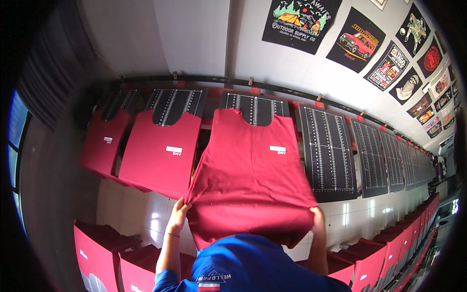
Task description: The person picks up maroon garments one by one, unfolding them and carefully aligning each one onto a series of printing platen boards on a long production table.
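Note:
A red shirt (250,165) with a curved neckline and a small white chest print lies over a black board (267,104) in front of me. White ruled lines show on the board where the neckline leaves it bare. My left hand (180,210) is closed on the shirt's left edge, and my right hand (317,215) grips the right edge at about the same height. Between them the cloth is stretched, with soft folds, and its lower part hangs toward my body. The right fingers are partly hidden.
Two similar red shirts (158,153) cover the boards to the left. On the right a row of bare ruled boards (328,151) runs along a black rail (287,90). Behind me stands another row of red shirts (372,260) on boards. Printed cloths (357,41) hang on the wall.

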`<move>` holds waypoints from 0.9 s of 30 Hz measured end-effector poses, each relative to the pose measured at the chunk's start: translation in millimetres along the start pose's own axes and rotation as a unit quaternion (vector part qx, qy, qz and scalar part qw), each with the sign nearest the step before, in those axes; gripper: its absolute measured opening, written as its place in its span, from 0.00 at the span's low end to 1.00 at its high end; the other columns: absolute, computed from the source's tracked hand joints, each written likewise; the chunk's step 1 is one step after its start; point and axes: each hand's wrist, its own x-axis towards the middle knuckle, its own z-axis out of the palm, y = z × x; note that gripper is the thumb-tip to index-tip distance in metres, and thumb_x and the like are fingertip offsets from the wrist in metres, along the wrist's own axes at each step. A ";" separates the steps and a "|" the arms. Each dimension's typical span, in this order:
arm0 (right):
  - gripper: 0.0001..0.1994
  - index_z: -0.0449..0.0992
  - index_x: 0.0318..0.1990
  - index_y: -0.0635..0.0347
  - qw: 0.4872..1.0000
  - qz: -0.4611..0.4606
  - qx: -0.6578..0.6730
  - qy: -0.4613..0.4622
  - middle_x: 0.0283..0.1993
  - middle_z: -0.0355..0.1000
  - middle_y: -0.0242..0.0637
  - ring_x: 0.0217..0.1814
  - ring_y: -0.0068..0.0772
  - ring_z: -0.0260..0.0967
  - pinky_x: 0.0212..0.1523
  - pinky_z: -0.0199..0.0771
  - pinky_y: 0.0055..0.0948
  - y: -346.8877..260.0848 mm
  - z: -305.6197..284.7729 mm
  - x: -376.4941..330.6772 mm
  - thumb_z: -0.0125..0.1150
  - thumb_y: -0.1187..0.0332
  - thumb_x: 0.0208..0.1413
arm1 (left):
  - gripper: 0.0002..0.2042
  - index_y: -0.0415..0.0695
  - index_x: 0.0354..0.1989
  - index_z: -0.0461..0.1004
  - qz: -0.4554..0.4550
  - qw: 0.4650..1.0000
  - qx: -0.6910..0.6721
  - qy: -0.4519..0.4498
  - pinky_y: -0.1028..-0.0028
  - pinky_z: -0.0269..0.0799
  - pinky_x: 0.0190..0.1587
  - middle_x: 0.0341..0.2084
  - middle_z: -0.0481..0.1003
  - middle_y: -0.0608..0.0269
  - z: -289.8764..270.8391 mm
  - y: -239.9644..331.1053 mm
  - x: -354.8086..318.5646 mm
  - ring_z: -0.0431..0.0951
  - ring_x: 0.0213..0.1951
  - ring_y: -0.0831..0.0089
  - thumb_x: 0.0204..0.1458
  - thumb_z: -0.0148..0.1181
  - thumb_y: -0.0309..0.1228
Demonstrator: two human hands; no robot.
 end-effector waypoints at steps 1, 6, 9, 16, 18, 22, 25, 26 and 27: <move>0.17 0.74 0.44 0.67 0.999 -0.015 -0.047 0.003 0.42 0.74 0.40 0.42 0.34 0.72 0.45 0.71 0.32 24.4 -15.0 1.1 0.52 0.68 0.47 | 0.08 0.40 0.40 0.71 -0.013 0.999 0.029 0.020 0.79 0.64 0.37 0.32 0.72 0.70 -2.5 -25.8 -0.6 0.69 0.35 0.82 0.53 0.51 0.24; 0.20 0.73 0.47 0.71 0.994 0.047 -0.092 0.025 0.43 0.74 0.46 0.42 0.35 0.73 0.46 0.71 0.33 70.0 -63.7 19.5 0.51 0.68 0.46 | 0.18 0.37 0.50 0.67 -0.005 0.965 0.263 0.025 0.66 0.70 0.41 0.36 0.74 0.56 -15.7 -71.3 8.7 0.74 0.36 0.61 0.49 0.51 0.23; 0.21 0.71 0.47 0.74 0.859 0.070 -0.508 -0.001 0.44 0.74 0.52 0.46 0.40 0.72 0.49 0.70 0.36 62.3 -68.3 38.6 0.51 0.65 0.49 | 0.24 0.34 0.57 0.62 0.009 0.856 0.514 0.058 0.57 0.68 0.50 0.45 0.71 0.40 9.4 -44.0 21.7 0.72 0.46 0.44 0.48 0.50 0.23; 0.40 0.55 0.66 0.63 0.974 0.076 -0.206 -0.060 0.65 0.59 0.48 0.67 0.42 0.56 0.65 0.56 0.39 60.5 18.3 157.1 0.39 0.36 0.58 | 0.30 0.38 0.65 0.55 0.017 0.996 0.083 0.005 0.65 0.57 0.62 0.62 0.59 0.48 49.3 -57.1 175.3 0.59 0.63 0.60 0.60 0.46 0.46; 0.42 0.54 0.67 0.60 0.975 0.187 -0.063 -0.104 0.66 0.59 0.45 0.67 0.41 0.57 0.64 0.58 0.40 70.1 15.8 170.2 0.36 0.33 0.57 | 0.33 0.43 0.65 0.56 -0.273 0.954 -0.093 -0.085 0.66 0.61 0.60 0.62 0.61 0.54 32.4 -79.4 181.1 0.62 0.61 0.64 0.59 0.41 0.55; 0.38 0.57 0.65 0.58 0.949 0.240 0.012 -0.204 0.63 0.62 0.43 0.63 0.43 0.62 0.62 0.62 0.43 95.4 -35.1 120.3 0.42 0.36 0.57 | 0.32 0.45 0.64 0.59 -0.310 0.930 -0.158 -0.116 0.67 0.67 0.57 0.55 0.69 0.58 12.1 -63.3 86.9 0.73 0.52 0.67 0.56 0.52 0.52; 0.31 0.60 0.63 0.61 0.958 0.225 0.028 -0.173 0.61 0.65 0.44 0.59 0.45 0.66 0.60 0.65 0.47 70.3 -48.0 71.2 0.54 0.51 0.57 | 0.26 0.36 0.57 0.66 -0.248 0.958 -0.094 -0.107 0.69 0.67 0.57 0.50 0.73 0.57 -18.5 -34.4 43.1 0.75 0.50 0.68 0.53 0.62 0.37; 0.30 0.61 0.62 0.62 0.970 0.155 0.010 -0.189 0.60 0.66 0.44 0.58 0.45 0.67 0.60 0.65 0.46 45.5 -36.3 61.1 0.56 0.56 0.55 | 0.23 0.33 0.52 0.70 -0.210 0.965 -0.094 -0.125 0.70 0.67 0.57 0.47 0.75 0.57 -16.9 -6.8 39.0 0.74 0.50 0.69 0.52 0.63 0.35; 0.29 0.62 0.61 0.64 0.975 0.087 -0.006 -0.205 0.59 0.67 0.44 0.58 0.45 0.67 0.59 0.66 0.45 19.7 -18.7 52.9 0.58 0.60 0.53 | 0.15 0.37 0.43 0.76 -0.118 0.986 -0.058 -0.103 0.74 0.73 0.46 0.35 0.79 0.60 -2.8 25.8 36.7 0.78 0.40 0.72 0.52 0.63 0.35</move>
